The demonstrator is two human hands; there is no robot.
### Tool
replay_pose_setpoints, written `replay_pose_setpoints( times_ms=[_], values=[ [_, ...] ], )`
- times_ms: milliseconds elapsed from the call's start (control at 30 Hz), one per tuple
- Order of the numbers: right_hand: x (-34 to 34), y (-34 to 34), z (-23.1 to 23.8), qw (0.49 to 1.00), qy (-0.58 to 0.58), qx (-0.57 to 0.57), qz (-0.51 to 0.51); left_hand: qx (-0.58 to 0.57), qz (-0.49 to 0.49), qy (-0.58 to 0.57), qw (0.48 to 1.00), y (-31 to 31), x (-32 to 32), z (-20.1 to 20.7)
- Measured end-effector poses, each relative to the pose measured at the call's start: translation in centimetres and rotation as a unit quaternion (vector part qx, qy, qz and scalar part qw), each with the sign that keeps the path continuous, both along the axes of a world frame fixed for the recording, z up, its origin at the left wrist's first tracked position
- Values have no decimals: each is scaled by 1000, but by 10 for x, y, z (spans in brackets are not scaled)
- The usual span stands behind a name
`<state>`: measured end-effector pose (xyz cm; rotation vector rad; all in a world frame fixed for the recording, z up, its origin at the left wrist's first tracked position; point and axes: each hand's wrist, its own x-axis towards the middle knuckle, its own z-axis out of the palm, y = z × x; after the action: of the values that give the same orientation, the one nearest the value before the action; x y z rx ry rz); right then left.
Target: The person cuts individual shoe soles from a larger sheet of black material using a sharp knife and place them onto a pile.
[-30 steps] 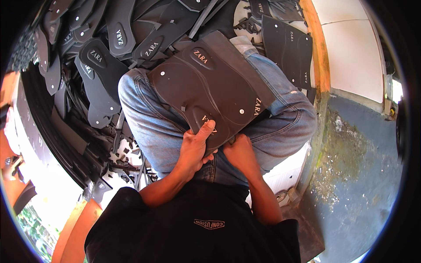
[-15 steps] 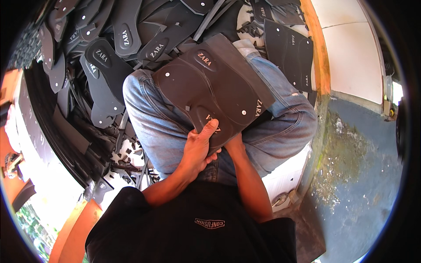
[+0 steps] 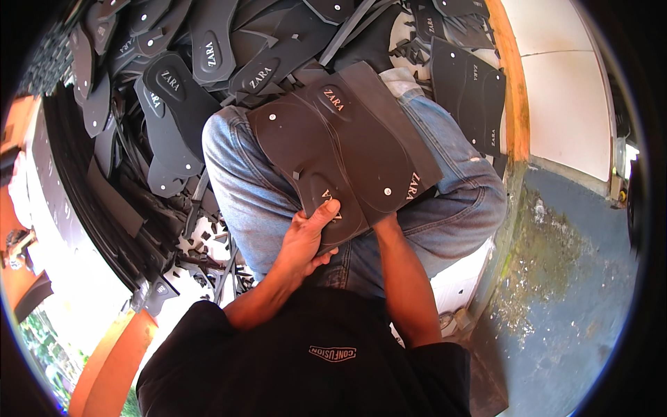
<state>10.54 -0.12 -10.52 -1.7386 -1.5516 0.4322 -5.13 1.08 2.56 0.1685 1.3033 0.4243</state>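
A black foam sheet (image 3: 379,139) lies tilted across my lap, with sandal-sole outlines, raised oval pads, pale printing and small white dots on it. My left hand (image 3: 303,236) grips its near left corner, thumb pressed on top beside one oval pad and fingers curled underneath. From the near edge my right hand (image 3: 386,224) reaches beneath the sheet. Only its wrist area shows; the fingers are hidden, so whether they hold anything cannot be seen.
Loose black soles (image 3: 170,83) and offcuts are heaped beyond my knees and to the left. Another printed sheet (image 3: 467,94) lies by my right knee, along a wooden edge (image 3: 515,104). Stacked black sheets (image 3: 87,187) stand at far left. Stained grey floor (image 3: 570,278) stretches to the right.
My right hand has moved slightly right, away from my left hand and farther under the sheet. My left hand keeps its hold on the corner. The whole view has shifted a little.
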Motion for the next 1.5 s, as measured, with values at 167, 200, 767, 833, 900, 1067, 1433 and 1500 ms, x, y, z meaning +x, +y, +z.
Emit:
replay_pose_setpoints(
  times_ms=[167, 200, 767, 833, 900, 1067, 1433, 1500],
  values=[
    [9, 27, 15, 998, 13, -57, 8, 5, -14, -23, 1000, -1, -9, 0],
    [9, 32, 19, 997, 19, -72, 11, 1, -26, -22, 999, 0, -12, 1],
    [-76, 98, 85, 791, 519, -319, 59, 37, -189, 6, 981, -27, -127, 4],
    [-91, 65, 121, 829, 510, -221, 65, 159, -198, -15, 967, -29, -128, -1],
    [-86, 34, 122, 834, 490, -248, 54, 266, -130, -29, 955, -18, -122, -3],
    [-60, -11, 139, 837, 478, -264, 27, 203, 3, -46, 978, 47, -76, 4],
    [-1, -77, 126, 964, 111, -243, -7, 181, -78, -95, 976, 36, -46, 15],
    [-2, -84, 127, 956, 97, -276, -13, 179, -90, -92, 975, 36, -47, 14]
  ],
)
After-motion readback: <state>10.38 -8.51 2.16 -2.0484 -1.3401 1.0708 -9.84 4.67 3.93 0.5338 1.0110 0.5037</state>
